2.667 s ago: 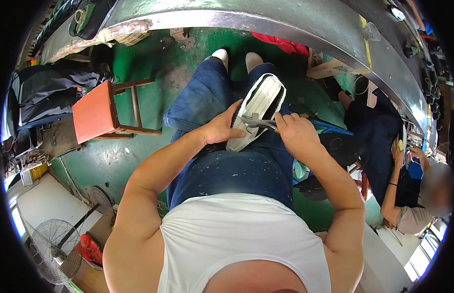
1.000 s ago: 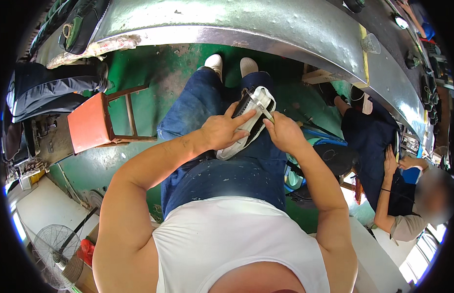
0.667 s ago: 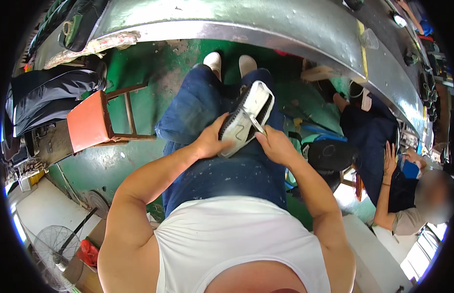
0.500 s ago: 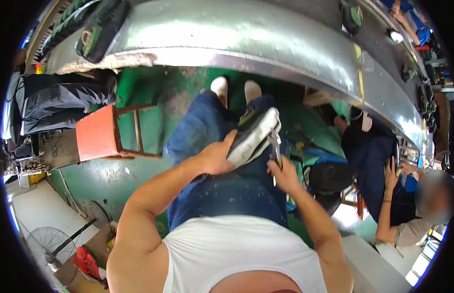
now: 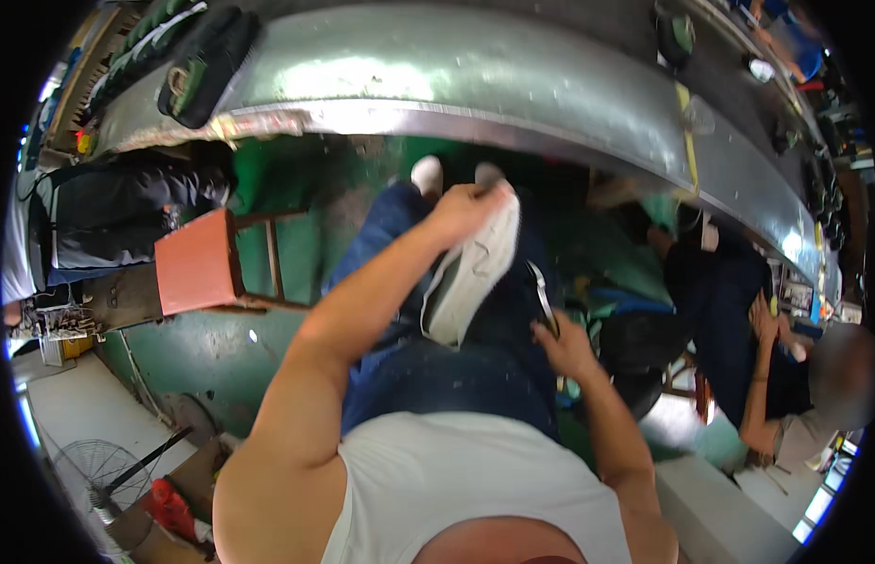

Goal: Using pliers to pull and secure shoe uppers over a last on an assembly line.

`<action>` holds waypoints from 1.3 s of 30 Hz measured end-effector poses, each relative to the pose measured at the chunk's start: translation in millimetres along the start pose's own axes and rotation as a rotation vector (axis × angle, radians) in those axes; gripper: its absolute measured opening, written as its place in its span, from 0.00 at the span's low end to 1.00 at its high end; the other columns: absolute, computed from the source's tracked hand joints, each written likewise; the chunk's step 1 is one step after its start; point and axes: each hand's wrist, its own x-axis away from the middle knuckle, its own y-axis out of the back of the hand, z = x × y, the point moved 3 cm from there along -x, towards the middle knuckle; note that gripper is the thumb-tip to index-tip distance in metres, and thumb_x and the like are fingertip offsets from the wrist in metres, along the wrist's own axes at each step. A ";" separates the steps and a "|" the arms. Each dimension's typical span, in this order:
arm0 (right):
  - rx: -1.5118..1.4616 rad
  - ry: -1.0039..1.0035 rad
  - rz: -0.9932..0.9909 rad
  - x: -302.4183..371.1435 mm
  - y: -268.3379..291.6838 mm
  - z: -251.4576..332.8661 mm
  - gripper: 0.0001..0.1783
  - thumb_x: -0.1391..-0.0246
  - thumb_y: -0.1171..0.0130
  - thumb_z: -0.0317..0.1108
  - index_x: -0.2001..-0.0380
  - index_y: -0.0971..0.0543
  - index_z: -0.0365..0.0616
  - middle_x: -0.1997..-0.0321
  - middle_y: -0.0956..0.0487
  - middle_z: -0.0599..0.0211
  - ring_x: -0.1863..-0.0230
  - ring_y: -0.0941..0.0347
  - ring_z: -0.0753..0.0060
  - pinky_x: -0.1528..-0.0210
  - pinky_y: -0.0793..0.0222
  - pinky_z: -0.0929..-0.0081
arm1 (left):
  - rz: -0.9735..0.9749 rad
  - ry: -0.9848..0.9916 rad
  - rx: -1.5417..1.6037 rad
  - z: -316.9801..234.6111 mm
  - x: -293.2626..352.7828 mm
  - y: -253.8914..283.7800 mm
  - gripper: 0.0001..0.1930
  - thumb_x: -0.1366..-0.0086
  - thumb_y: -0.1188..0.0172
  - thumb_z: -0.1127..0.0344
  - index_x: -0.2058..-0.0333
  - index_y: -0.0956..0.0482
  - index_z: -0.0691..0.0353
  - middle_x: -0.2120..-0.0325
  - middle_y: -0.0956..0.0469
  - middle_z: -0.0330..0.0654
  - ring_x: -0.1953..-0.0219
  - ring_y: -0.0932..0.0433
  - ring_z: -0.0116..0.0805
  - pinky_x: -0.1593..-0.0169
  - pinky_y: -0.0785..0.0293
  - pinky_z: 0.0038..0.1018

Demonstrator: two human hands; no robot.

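Above my lap a shoe [image 5: 470, 273] hangs slanted, its pale sole and white edge turned toward me. My left hand [image 5: 465, 214] grips its far end, the fingers partly hidden behind it. To the right of the shoe, and apart from it, my right hand [image 5: 566, 346] is closed around metal pliers [image 5: 543, 296] whose curved tip points away from me. Motion blurs the shoe and left hand somewhat.
Across the front runs a long metal conveyor bench [image 5: 381, 80] with a dark shoe [image 5: 204, 75] on its left. An orange-red stool [image 5: 198, 263] stands to my left. At right sits a co-worker [image 5: 710, 291]. A fan [image 5: 97, 479] is at lower left.
My left hand has moved from the shoe's near side to its far end, and the shoe has been turned. The pliers have come away from the shoe, slightly right and nearer me.
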 end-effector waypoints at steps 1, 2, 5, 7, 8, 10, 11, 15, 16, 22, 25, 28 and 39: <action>0.022 0.060 0.037 -0.8 6.8 5.2 0.17 0.38 0.43 0.37 0.54 0.25 0.34 0.63 0.19 0.49 0.59 0.20 0.50 0.54 0.26 0.64 | 0.111 0.225 0.268 21.3 1.9 -15.3 0.29 0.30 0.46 0.39 0.53 0.20 0.64 0.66 0.18 0.42 0.64 0.19 0.32 0.57 0.22 0.29; 0.048 0.157 0.073 -3.3 10.4 10.0 0.20 0.39 0.42 0.37 0.50 0.25 0.33 0.60 0.19 0.46 0.56 0.21 0.43 0.51 0.26 0.61 | 0.186 0.436 0.525 34.5 11.8 -18.4 0.30 0.28 0.51 0.38 0.52 0.20 0.63 0.64 0.17 0.43 0.63 0.18 0.34 0.56 0.21 0.30; 0.244 0.328 0.080 -18.2 12.3 12.5 0.28 0.40 0.42 0.36 0.41 0.30 0.31 0.53 0.21 0.40 0.50 0.24 0.37 0.44 0.29 0.56 | 0.140 0.343 0.494 89.1 20.8 -26.7 0.27 0.22 0.59 0.46 0.46 0.23 0.63 0.57 0.18 0.45 0.58 0.18 0.35 0.51 0.21 0.31; 0.306 0.360 0.075 -29.6 14.1 16.4 0.31 0.40 0.42 0.35 0.37 0.34 0.30 0.50 0.23 0.37 0.47 0.26 0.37 0.42 0.31 0.54 | 0.135 0.204 0.471 92.7 35.3 -35.1 0.25 0.20 0.65 0.52 0.41 0.27 0.63 0.48 0.23 0.46 0.48 0.23 0.32 0.43 0.27 0.29; 0.377 0.417 0.071 -36.7 13.8 20.9 0.35 0.40 0.42 0.35 0.34 0.38 0.28 0.47 0.25 0.34 0.44 0.28 0.36 0.40 0.33 0.53 | 0.133 0.209 0.472 95.2 40.9 -38.6 0.25 0.20 0.65 0.52 0.41 0.27 0.63 0.48 0.23 0.46 0.48 0.23 0.32 0.43 0.27 0.29; 0.426 0.486 0.017 -49.8 17.5 40.8 0.31 0.40 0.43 0.34 0.39 0.35 0.25 0.50 0.22 0.35 0.47 0.26 0.35 0.43 0.30 0.52 | 0.093 0.053 0.363 96.0 43.4 -43.4 0.25 0.19 0.67 0.54 0.37 0.31 0.63 0.44 0.26 0.45 0.43 0.27 0.32 0.37 0.32 0.28; 0.528 0.325 0.181 -54.5 22.9 60.9 0.27 0.40 0.43 0.33 0.43 0.32 0.26 0.53 0.21 0.37 0.50 0.24 0.35 0.45 0.29 0.51 | 0.086 0.104 0.373 106.0 43.8 -45.5 0.26 0.19 0.68 0.53 0.34 0.35 0.63 0.42 0.28 0.45 0.40 0.30 0.31 0.35 0.36 0.28; 0.684 0.123 0.405 -66.4 34.2 102.7 0.16 0.39 0.44 0.36 0.60 0.26 0.30 0.64 0.19 0.41 0.58 0.22 0.36 0.53 0.28 0.49 | 0.090 0.087 0.340 97.8 60.0 -45.2 0.27 0.20 0.66 0.54 0.31 0.42 0.63 0.40 0.30 0.49 0.39 0.31 0.35 0.34 0.37 0.28; 0.677 0.137 0.459 -68.2 32.8 104.8 0.16 0.39 0.43 0.38 0.63 0.26 0.32 0.65 0.20 0.41 0.58 0.23 0.35 0.55 0.28 0.49 | 0.091 0.094 0.342 98.7 62.6 -43.3 0.27 0.20 0.66 0.54 0.31 0.42 0.63 0.40 0.30 0.49 0.39 0.31 0.35 0.34 0.37 0.28; 0.200 0.098 0.058 -59.1 -27.3 31.9 0.16 0.38 0.42 0.42 0.60 0.23 0.38 0.67 0.19 0.45 0.63 0.22 0.41 0.59 0.28 0.56 | 0.156 0.163 0.609 77.4 57.7 -34.7 0.38 0.28 0.45 0.45 0.30 0.44 0.63 0.39 0.31 0.48 0.37 0.31 0.38 0.35 0.35 0.34; -0.020 -0.019 0.025 -50.9 -52.1 23.7 0.18 0.40 0.42 0.43 0.56 0.22 0.37 0.65 0.19 0.44 0.59 0.23 0.37 0.54 0.29 0.50 | 0.171 0.176 0.551 79.5 47.9 -32.8 0.42 0.32 0.38 0.44 0.30 0.44 0.63 0.39 0.30 0.47 0.38 0.31 0.37 0.35 0.35 0.34; -0.198 -0.075 -0.014 -53.6 -57.7 12.5 0.17 0.38 0.43 0.41 0.57 0.22 0.36 0.69 0.18 0.53 0.64 0.20 0.52 0.60 0.27 0.59 | 0.167 0.177 0.502 70.0 41.8 -33.6 0.41 0.34 0.35 0.47 0.31 0.42 0.63 0.41 0.28 0.48 0.39 0.29 0.37 0.36 0.33 0.33; -0.659 -0.253 0.537 -58.0 37.0 -14.7 0.20 0.33 0.46 0.41 0.51 0.26 0.34 0.62 0.19 0.61 0.66 0.20 0.72 0.75 0.23 0.78 | 0.089 0.306 0.418 56.6 35.1 -45.1 0.36 0.38 0.34 0.60 0.35 0.36 0.65 0.48 0.22 0.50 0.49 0.21 0.38 0.43 0.27 0.32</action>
